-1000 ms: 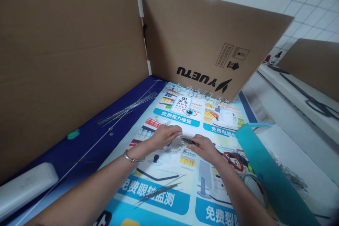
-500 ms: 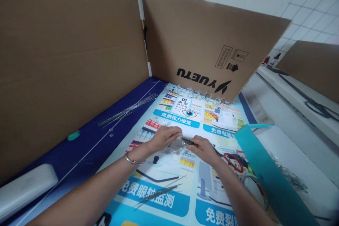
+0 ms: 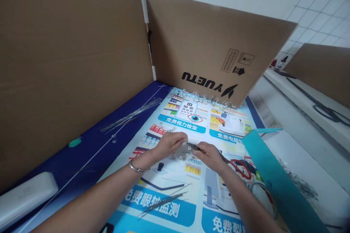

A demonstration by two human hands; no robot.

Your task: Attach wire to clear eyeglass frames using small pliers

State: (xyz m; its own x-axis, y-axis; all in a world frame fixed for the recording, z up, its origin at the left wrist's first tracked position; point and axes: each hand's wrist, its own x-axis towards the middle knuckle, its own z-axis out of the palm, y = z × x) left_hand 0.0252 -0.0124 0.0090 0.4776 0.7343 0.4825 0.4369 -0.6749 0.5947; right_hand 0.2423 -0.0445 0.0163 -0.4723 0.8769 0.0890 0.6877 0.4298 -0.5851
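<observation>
Well, along the left side a tall cardboard panel (image 3: pixel 71 72) stands upright at the edge of a dark blue tabletop (image 3: pixel 90 145). On that blue strip lie a white oblong case (image 3: pixel 27 200), a small teal scrap (image 3: pixel 75 142) and a bundle of thin metal rods (image 3: pixel 131 116).

The left hand (image 3: pixel 169 145), with a metal bangle (image 3: pixel 138 169) at its wrist, sits near the middle of a printed poster (image 3: pixel 175 185). Its fingers curl toward the right hand (image 3: pixel 210 156), almost touching it, and whether they grip anything is hidden. The right hand pinches a dark slim tool (image 3: pixel 195 147), its tip pointing at the left fingers. Small clear pieces (image 3: pixel 182 156) lie on the poster just under both hands, and more clear pieces (image 3: pixel 207 97) heap along the poster's far edge.

The poster shows an eye chart (image 3: pixel 188 110) above the words 免费视力检查. Further captions read 免费眼轴监测 and a cut-off 免费电脑. A second panel (image 3: pixel 197 36) behind it is printed YUETU, upside down, beside package symbols. To the right, a teal plastic sheet (image 3: pixel 281 182) leans over a white sheet (image 3: pixel 300 185) scattered with metal bits.
</observation>
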